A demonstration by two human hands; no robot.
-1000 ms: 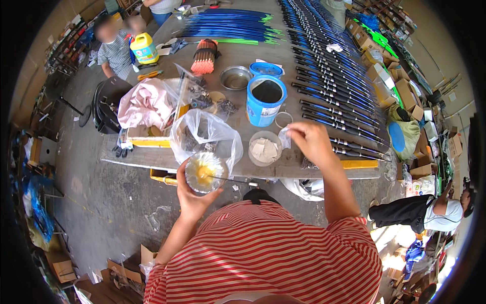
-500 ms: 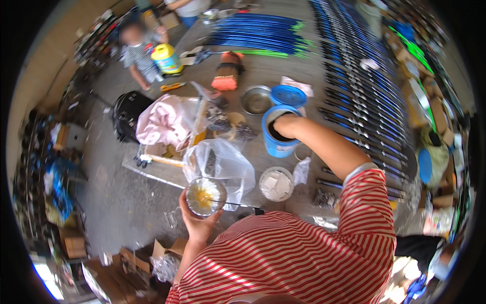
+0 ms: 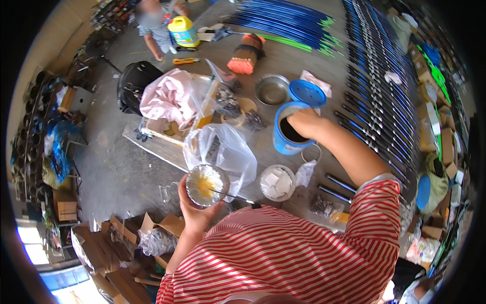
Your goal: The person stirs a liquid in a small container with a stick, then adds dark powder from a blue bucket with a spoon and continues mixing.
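My left hand is wrapped round a foil-lined bowl with yellow paste in it. A thin dark stick leans out over the bowl's right side. My right hand reaches over the rim of a blue bucket with a dark inside; its fingers are hidden, so I cannot tell what they hold. Behind that bucket lie a round blue lid and a metal bowl. A white tub of pale blocks stands between the bucket and me.
A clear plastic bag lies beyond the foil-lined bowl, beside a tray bearing pink cloth. Rows of blue-and-black rods cover the right side. An orange-ended bundle, a yellow jug and a person are farther off.
My right hand has drawn up a little, so more of it shows above the bucket. The whole view has shifted, while my left hand still holds the foil-lined bowl.
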